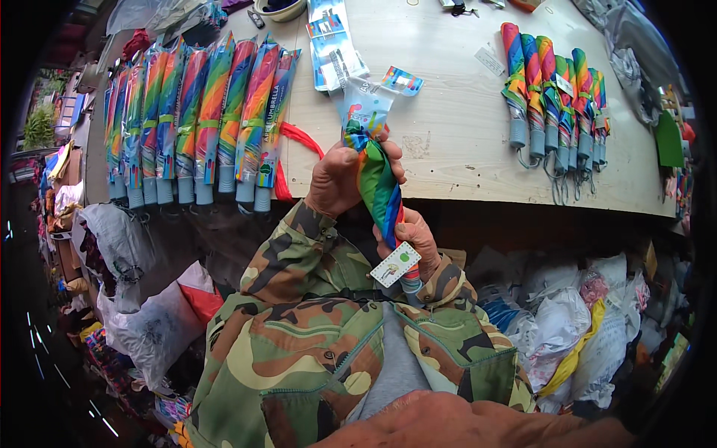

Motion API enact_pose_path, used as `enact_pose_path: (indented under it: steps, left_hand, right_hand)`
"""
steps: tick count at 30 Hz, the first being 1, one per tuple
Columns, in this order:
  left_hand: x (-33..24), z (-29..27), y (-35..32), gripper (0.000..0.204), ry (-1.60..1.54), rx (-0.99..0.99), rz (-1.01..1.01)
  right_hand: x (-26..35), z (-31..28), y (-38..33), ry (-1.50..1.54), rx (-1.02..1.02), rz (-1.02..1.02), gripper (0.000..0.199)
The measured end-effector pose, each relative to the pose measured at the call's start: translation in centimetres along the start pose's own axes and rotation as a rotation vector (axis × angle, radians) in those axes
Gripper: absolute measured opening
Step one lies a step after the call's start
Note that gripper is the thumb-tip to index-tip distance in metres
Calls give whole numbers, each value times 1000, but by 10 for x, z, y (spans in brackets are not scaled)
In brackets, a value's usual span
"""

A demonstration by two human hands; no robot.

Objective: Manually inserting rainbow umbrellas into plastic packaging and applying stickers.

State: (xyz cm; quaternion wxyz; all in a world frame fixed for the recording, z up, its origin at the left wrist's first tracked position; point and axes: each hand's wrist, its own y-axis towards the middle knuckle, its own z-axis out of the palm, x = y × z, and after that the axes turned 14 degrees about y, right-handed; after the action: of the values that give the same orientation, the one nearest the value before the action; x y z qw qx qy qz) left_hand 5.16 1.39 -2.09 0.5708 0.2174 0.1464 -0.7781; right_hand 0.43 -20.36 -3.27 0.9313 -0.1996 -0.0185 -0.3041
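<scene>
While the silky umbrella is furled, crinkled plastic sleeve, rectangular tag

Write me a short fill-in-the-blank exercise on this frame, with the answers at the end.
1. The left hand and right hand hold one rainbow-coloured ____.
2. Seen from the person, the plastic-sleeved umbrellas lie on the table's ____ side.
3. The strip beside them is coloured ____.
4. The jacket has a ____ pattern.

Answers: umbrella; left; red; camouflage.

held umbrella: partly behind tag | bowl: cut at top
</scene>
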Motion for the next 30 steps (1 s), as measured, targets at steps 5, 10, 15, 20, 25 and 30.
enact_pose_path:
  steps: [5, 10, 15, 20, 25, 30]
  left_hand:
    - [-10, 6, 5, 83, -53, 32, 33]
    - [0, -18, 6, 63, 194, -101, 12]
    - [23, -8, 7, 54, -70, 182, 149]
    - [-2, -10, 3, 76, 335, -154, -15]
    - [-10, 11, -6, 67, 406, -440, 144]
    - [-7, 6, 9, 38, 485, -562, -113]
  right_hand:
    - [10, 9, -1, -141, -26, -35, 39]
    - [9, 10, 3, -109, 8, -7, 39]
    - [-4, 8, 4, 168, 66, 73, 40]
    - [19, 17, 1, -372, -126, -146, 35]
    - [21, 17, 9, -1233, -84, -597, 52]
    - [9, 26, 8, -1164, -104, -587, 49]
